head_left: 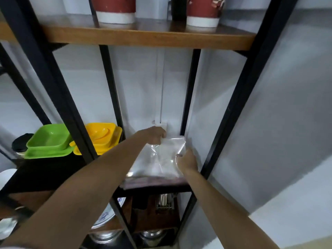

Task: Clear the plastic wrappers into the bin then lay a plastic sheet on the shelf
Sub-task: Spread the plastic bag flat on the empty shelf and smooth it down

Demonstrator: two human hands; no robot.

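1. head view, the hold: both arms reach into the narrow right-hand bay of the rack. the left hand (156, 134) is at the back, its fingers closed in a pinch on the far left corner of the plastic sheet (158, 159). the right hand (186, 161) is nearer the front on the right side, fingers bent down onto the sheet's edge; whether they pinch it or only press it flat i cannot tell.
2. why so: hands on opposite corners, one deep and one near, look meant to pull the film taut and square it to the bay, so this reads as the laying step, nearly done.
3. where the sheet is: it lies over the shelf (154, 186) between the black uprights, reaching almost to the back wall, its front edge close to the shelf's lip.
4. the sheet itself: thin, clear, glossy film, rectangular, with creases and bright glints near the middle; limp stuff that will likely ruck or slide if let go unevenly.
5. the rack: matte black metal frame (59, 97) with brown wooden boards, hard and flat.
6. neighbours: in the next bay, well apart from the sheet, sit yellow dishes (102, 135) and green dishes (48, 141), smooth moulded plastic, squarish, each a bowl on a tray. red-and-white cups (115, 9) stand on the board above.
7. no bin or wrappers show.
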